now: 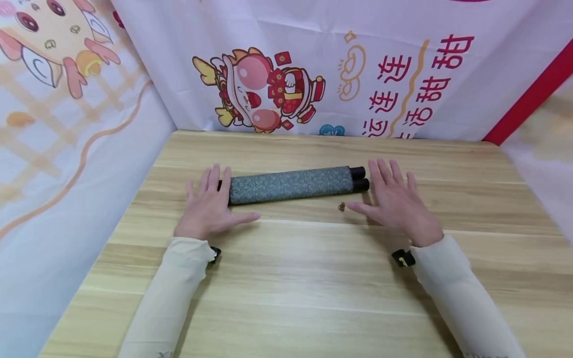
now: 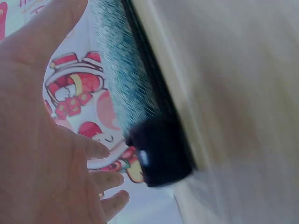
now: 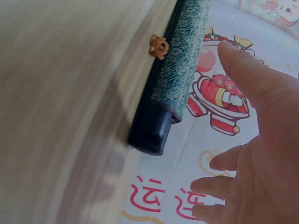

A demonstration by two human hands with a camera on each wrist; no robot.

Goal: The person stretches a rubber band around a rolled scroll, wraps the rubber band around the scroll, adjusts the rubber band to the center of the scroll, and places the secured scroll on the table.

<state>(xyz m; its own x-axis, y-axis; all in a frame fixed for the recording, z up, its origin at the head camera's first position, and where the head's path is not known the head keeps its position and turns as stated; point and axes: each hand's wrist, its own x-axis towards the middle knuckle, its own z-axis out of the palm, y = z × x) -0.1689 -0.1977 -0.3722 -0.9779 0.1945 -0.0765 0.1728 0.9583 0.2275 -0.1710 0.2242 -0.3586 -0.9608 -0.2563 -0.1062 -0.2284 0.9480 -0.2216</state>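
A scroll (image 1: 291,185) backed in grey-green patterned cloth lies rolled up on the wooden table, with two black rod ends (image 1: 360,185) showing at its right. My left hand (image 1: 207,206) is spread over its left end, partly hiding the rod tips there; in the left wrist view the palm (image 2: 42,140) looks apart from the black knob (image 2: 161,151). Just beyond the right rod ends is my right hand (image 1: 396,204), fingers straight and holding nothing. Near that thumb sits a small brown clip-like piece (image 1: 342,206), also seen in the right wrist view beside the scroll (image 3: 180,70).
The wooden table (image 1: 309,278) extends toward me and to both sides. Behind it hangs a white printed cloth (image 1: 286,30) with cartoon figures and red characters, and another printed cloth (image 1: 67,149) covers the left side. Dark wrist devices (image 1: 403,258) sit at both cuffs.
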